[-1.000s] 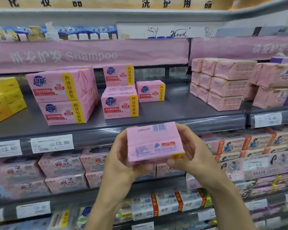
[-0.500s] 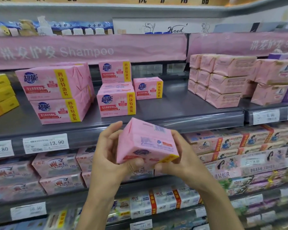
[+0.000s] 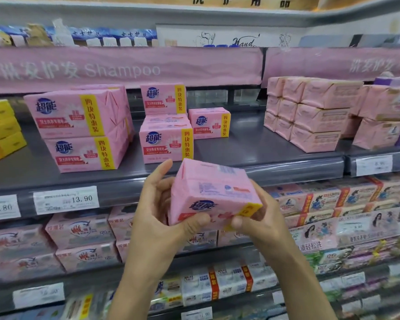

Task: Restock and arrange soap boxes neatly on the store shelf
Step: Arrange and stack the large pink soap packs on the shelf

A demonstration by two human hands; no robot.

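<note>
Left hand [image 3: 157, 218] and right hand [image 3: 261, 220] both grip the pink paper-wrapped rectangular soap box [image 3: 214, 192], tilted, before the grey metal shelf's [image 3: 252, 148] front edge. Risk: raised askew, it may clip that edge or topple the stacked pink packs [image 3: 165, 144].

Shelf text we read
"Shampoo" on the pink banner [image 3: 123, 70], "13.90" on a price tag [image 3: 66, 199], "12.80" on the left tag [image 3: 1, 207], "超能" on the held soap box [image 3: 203, 205]

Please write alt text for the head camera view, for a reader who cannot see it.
A left hand and right hand hold a tilted pink soap box before a grey shelf. Matching boxes stand on it, with paler packs further right.
</note>
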